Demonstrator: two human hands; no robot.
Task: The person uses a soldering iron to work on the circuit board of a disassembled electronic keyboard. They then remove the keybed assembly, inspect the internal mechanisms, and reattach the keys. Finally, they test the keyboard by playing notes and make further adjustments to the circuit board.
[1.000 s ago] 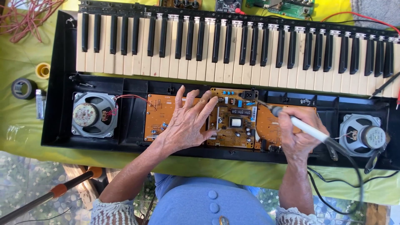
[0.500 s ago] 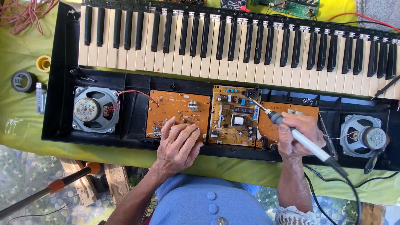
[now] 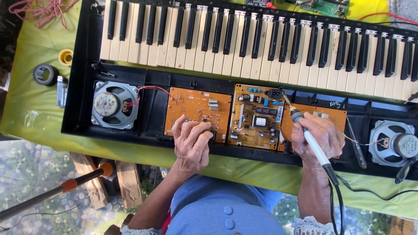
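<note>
Two hands on the opened keyboard (image 3: pixel 261 39) — right hand (image 3: pixel 315 135) clamped on soldering iron (image 3: pixel 305 130), tip at middle board (image 3: pixel 257 115); left hand (image 3: pixel 191 141) loosely curled, empty, on left board (image 3: pixel 196 106).

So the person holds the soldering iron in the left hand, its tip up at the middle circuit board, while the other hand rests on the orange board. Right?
Not quite. The head view shows the soldering iron in the right hand; the left hand rests on the orange board. The tip does reach the middle circuit board.
</note>
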